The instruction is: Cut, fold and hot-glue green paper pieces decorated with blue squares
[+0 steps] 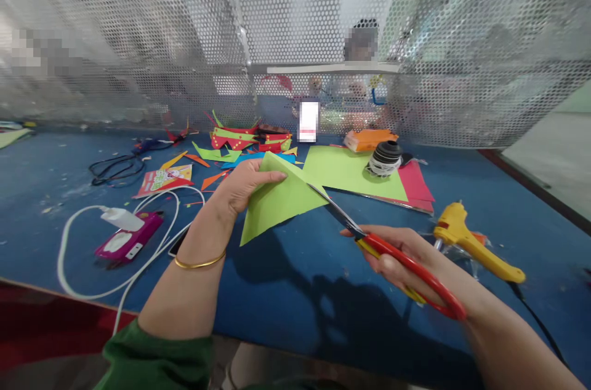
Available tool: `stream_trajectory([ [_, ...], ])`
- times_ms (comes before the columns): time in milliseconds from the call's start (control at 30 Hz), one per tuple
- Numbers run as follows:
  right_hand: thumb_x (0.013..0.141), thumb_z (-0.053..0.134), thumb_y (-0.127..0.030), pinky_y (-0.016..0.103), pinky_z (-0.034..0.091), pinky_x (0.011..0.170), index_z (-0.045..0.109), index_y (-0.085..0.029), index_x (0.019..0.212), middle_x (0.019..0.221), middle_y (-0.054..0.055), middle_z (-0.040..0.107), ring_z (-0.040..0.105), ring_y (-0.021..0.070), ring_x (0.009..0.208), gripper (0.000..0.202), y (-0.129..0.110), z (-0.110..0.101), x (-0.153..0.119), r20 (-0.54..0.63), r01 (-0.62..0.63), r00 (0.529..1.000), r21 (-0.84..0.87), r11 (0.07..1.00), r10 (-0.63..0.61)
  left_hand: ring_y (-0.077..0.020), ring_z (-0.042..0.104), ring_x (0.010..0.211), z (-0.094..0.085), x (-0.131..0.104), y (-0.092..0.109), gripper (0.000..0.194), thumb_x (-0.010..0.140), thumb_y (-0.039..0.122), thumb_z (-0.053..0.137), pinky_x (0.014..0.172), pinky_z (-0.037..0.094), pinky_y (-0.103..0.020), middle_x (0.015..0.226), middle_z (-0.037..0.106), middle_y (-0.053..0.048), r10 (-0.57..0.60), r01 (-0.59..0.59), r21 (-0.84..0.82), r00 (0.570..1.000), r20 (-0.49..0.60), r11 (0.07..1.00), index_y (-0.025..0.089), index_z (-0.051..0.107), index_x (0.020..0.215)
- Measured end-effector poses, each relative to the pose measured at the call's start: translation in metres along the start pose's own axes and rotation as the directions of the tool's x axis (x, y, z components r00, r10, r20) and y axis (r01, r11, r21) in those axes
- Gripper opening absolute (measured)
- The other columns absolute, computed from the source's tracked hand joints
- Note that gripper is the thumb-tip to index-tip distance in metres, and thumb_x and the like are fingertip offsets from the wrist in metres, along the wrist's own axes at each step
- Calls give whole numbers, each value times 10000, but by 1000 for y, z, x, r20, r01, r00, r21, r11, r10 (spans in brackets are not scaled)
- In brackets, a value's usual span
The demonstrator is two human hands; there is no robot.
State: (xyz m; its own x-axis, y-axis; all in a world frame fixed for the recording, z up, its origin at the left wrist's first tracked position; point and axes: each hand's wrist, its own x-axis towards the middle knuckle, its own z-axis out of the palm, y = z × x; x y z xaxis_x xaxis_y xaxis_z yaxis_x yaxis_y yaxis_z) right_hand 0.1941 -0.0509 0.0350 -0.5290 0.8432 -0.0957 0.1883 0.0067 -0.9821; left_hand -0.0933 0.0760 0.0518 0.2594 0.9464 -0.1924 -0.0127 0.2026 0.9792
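Observation:
My left hand (247, 184) pinches a folded piece of light green paper (279, 199) near its top edge, thumb on the near face. The paper is held above the blue table. My right hand (397, 254) is closed round the red and yellow handles of a pair of scissors (410, 267). Their metal blades point up and left, and the tips meet the right corner of the green paper. Behind it, a larger light green sheet (346, 171) lies on pink sheets (415, 184).
On the blue table (300, 291), a yellow glue gun (475, 242) lies right, a black-and-white roll (385, 159) and orange packet (369, 139) behind. Left are a purple power strip (132, 239), white cable, paper scraps and red-green cutouts (233, 138). A perforated metal screen (295, 8) stands behind.

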Motion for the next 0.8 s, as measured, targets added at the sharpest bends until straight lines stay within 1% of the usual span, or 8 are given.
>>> stream_trajectory([
  [133, 876, 556, -685, 201, 271, 421, 532, -140, 1389, 794, 1, 455, 319, 66, 541, 749, 1, -2, -1, 40, 54, 998, 22, 998, -55, -219, 717, 735, 1, 0, 0, 304, 577, 252, 871, 750, 585, -348, 844, 783, -83, -9, 9, 8, 1000, -1, 1000, 157, 749, 839],
  [267, 885, 540, -686, 201, 273, 439, 547, -139, 1367, 779, -1, 450, 329, 78, 562, 729, 3, -2, -1, 45, 44, 998, 11, 999, -44, -202, 712, 717, 2, -1, -1, 335, 563, 264, 894, 735, 584, -331, 834, 783, -74, -13, 13, -1, 999, 36, 1000, 154, 757, 848],
  [400, 888, 518, -701, 212, 293, 466, 529, -148, 1370, 776, -3, 451, 356, 88, 576, 733, 3, -1, 0, 23, 22, 1000, -28, 999, -21, -196, 712, 715, 8, -1, -4, 339, 565, 267, 904, 715, 585, -318, 834, 783, -72, -27, 27, -7, 998, 59, 1000, 151, 758, 847],
  [467, 887, 512, -709, 216, 289, 476, 569, -153, 1298, 753, -12, 431, 345, 90, 578, 694, 2, 0, 0, 0, 4, 1000, -45, 999, -4, -197, 712, 712, 13, 0, -6, 346, 557, 255, 906, 707, 587, -319, 832, 783, -72, -56, 58, -19, 996, 63, 998, 150, 754, 850],
  [533, 886, 508, -715, 217, 274, 478, 613, -155, 1176, 724, -24, 401, 326, 90, 578, 640, 2, 1, 0, -16, -16, 1000, -45, 999, 15, -200, 715, 722, 17, 0, -8, 351, 554, 236, 904, 713, 587, -324, 834, 783, -72, -84, 86, -30, 994, 64, 996, 153, 752, 859],
  [633, 881, 530, -708, 215, 242, 468, 619, -157, 1010, 686, -42, 363, 303, 81, 563, 573, 1, 3, 0, -19, -38, 999, -22, 999, 38, -204, 718, 733, 19, 0, -8, 341, 560, 220, 898, 730, 586, -335, 842, 782, -76, -98, 101, -40, 993, 70, 994, 157, 755, 864],
  [700, 876, 561, -689, 214, 226, 461, 607, -158, 955, 670, -54, 339, 289, 72, 549, 538, 1, 4, 1, -35, -51, 998, -15, 999, 50, -205, 717, 729, 19, 0, -8, 340, 558, 222, 902, 728, 585, -340, 843, 782, -79, -95, 98, -43, 993, 75, 994, 156, 757, 859],
  [800, 862, 603, -671, 214, 213, 442, 615, -158, 944, 650, -70, 295, 273, 65, 524, 519, 0, 7, 3, -59, -79, 995, -24, 997, 77, -209, 718, 730, 18, 0, -8, 354, 548, 229, 912, 724, 584, -340, 849, 785, -83, -94, 98, -48, 993, 74, 994, 154, 759, 859],
])
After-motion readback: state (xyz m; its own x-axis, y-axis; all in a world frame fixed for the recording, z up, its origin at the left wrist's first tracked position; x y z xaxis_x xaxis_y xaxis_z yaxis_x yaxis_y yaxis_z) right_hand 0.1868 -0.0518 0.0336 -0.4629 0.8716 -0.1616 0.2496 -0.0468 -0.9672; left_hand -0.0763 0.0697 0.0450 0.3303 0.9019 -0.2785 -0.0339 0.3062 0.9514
